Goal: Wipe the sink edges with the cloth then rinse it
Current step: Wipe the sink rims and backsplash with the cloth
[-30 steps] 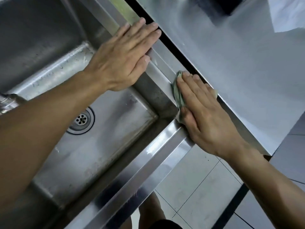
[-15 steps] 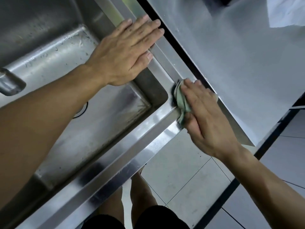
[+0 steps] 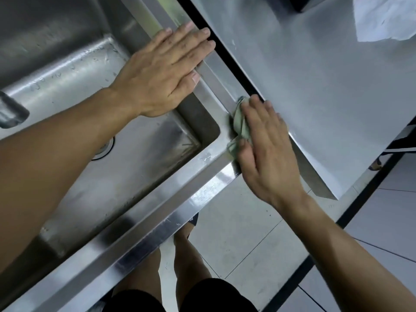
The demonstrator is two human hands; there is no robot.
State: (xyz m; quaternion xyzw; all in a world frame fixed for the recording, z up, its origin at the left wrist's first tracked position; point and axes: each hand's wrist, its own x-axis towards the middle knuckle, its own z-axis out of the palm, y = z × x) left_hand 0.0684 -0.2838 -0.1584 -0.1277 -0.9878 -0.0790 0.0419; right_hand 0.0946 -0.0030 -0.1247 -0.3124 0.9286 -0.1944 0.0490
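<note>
- Cloth: a small pale-green rag, bunched into a wad at the near right corner of the sink, on the flat steel rim. Only its left part shows; the rest lies under the right hand.
- Handling, by judgement: the cloth looks light, soft and limp, probably damp. It should fold and bunch under pressure and will not keep a shape, so it is best worked under a flat palm. For lifting, a pinch on the gathered wad would serve, since a loose corner would let it trail.
- Right hand: laid palm-down on the cloth, fingers extended and close together, thumb pressing the near edge of the wad. It presses the cloth and does not clench it.
- Left hand: open and flat, holding nothing, resting on the right-hand rim farther along, fingertips reaching toward the dark gap beside the counter.
- Surface: the rim is smooth, glossy stainless steel with sharp folds; it probably offers little friction, so a wet cloth may slide freely. The basin shows water spots and a drain, partly hidden by the left forearm.
- Room: a grey counter stands just beside the sink, with a pale sheet at its far corner. Below are light floor tiles and the person's legs.
- Progress, by judgement: wiping of the edges is in hand; rinsing is not yet done.
</note>
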